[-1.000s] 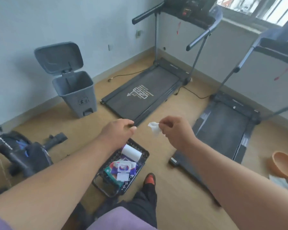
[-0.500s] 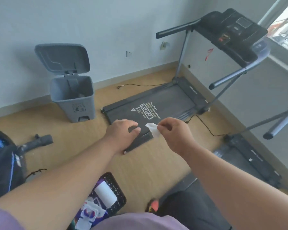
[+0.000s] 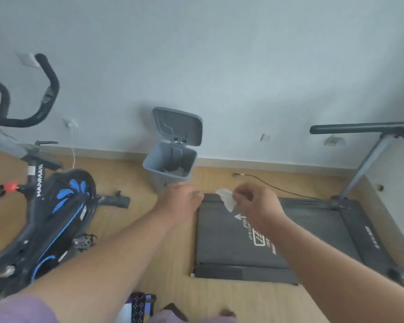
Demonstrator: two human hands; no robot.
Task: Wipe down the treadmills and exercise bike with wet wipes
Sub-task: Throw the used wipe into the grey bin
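Pinched in my right hand, the wet wipe hangs near-right of the open bin; left hand nearer, holding nothing.

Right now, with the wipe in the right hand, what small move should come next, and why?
Probably carry the wipe forward and left, over the open bin, and let go. The right hand pinches it crumpled; the lid stands up, and the bin holds what looks like crumpled wipes. The left hand holds nothing.

one treadmill; one exercise bike; one bin
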